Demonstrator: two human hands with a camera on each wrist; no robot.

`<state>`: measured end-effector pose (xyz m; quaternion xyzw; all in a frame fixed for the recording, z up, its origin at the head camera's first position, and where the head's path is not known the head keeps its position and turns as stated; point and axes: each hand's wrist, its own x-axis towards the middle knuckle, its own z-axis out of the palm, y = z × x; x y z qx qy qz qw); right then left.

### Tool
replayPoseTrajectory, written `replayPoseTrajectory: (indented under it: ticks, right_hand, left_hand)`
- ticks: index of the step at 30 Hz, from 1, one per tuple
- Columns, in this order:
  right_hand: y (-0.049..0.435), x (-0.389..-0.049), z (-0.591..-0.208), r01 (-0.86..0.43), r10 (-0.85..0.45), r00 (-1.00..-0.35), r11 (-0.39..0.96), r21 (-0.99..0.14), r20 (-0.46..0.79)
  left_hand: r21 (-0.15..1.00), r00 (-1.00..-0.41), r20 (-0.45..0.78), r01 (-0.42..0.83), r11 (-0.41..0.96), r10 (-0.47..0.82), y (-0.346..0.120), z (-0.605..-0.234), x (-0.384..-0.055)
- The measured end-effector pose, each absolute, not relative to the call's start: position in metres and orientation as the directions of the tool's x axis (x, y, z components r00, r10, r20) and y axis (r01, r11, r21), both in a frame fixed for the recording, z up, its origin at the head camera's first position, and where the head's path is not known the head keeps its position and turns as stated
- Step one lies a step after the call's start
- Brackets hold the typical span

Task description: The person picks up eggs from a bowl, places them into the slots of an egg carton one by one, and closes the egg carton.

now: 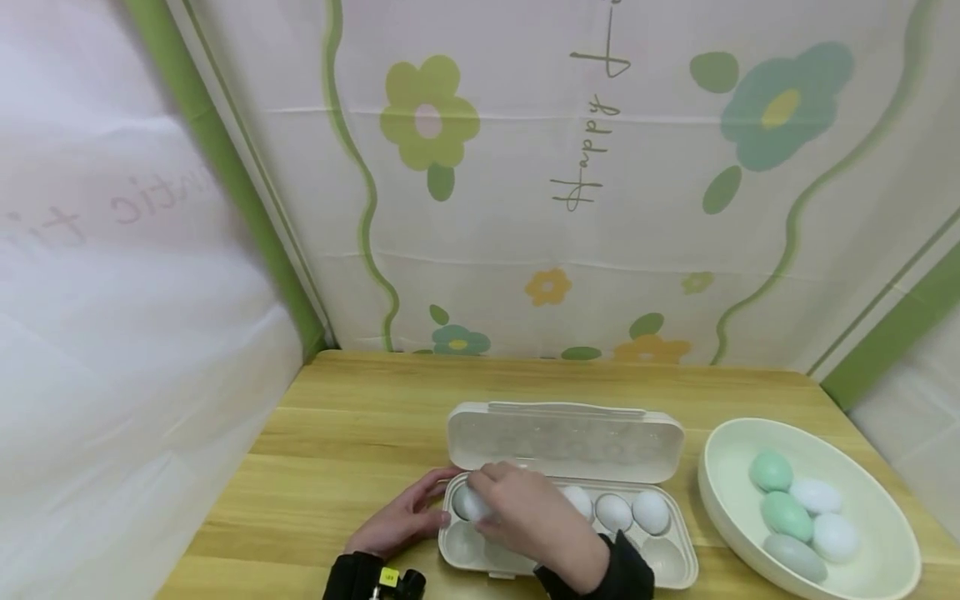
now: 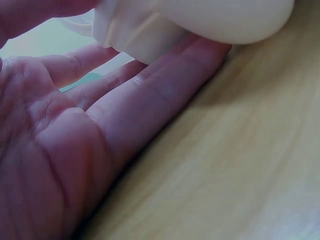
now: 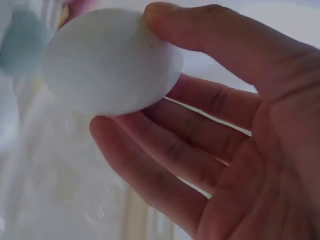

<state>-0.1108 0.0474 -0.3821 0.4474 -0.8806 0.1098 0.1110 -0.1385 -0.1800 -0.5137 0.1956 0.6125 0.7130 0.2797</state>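
My right hand (image 1: 532, 512) pinches a white egg (image 3: 112, 62) between thumb and fingertips, over the left end of a pale egg box (image 1: 498, 573). Part of that egg shows left of the fingers in the head view. Along the box's back row sit several white eggs, one of them an egg (image 1: 651, 512) at the right end; the right hand hides part of this row. The front-row cups that show hold no eggs. My left hand (image 1: 401, 521) touches the box's left end, its fingers fairly straight against the side in the left wrist view.
The box's lid (image 1: 566, 437) stands raised behind it. To the right is a large pale bowl (image 1: 720, 500) with white, green and greyish eggs. All stand on a wooden table (image 1: 337, 442), with a flowered curtain (image 1: 495, 225) behind its far edge.
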Motion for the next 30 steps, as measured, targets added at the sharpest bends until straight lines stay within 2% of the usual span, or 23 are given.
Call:
replayPoseTrajectory:
  ticks: [4, 12, 21, 30]
  right_hand:
    - [0.036, -0.107, -0.392, -0.839, -0.807, -0.541, 0.539, -0.077, 0.238]
    - [0.027, -0.108, -0.406, -0.826, -0.819, -0.562, 0.549, -0.127, 0.115]
    - [0.023, -0.108, -0.414, -0.852, -0.840, -0.523, 0.514, -0.097, 0.148]
    - [0.024, -0.109, -0.420, -0.865, -0.847, -0.494, 0.502, -0.009, 0.196]
  left_hand:
    - [0.985, -0.762, -0.056, -0.149, -0.091, 0.645, -0.178, -0.513, -0.140]
    - [0.987, -0.773, -0.069, -0.146, -0.071, 0.631, -0.179, -0.513, -0.139]
    - [0.988, -0.776, -0.082, -0.147, -0.053, 0.625, -0.183, -0.515, -0.138]
    - [0.985, -0.768, -0.084, -0.160, -0.063, 0.635, -0.181, -0.512, -0.139]
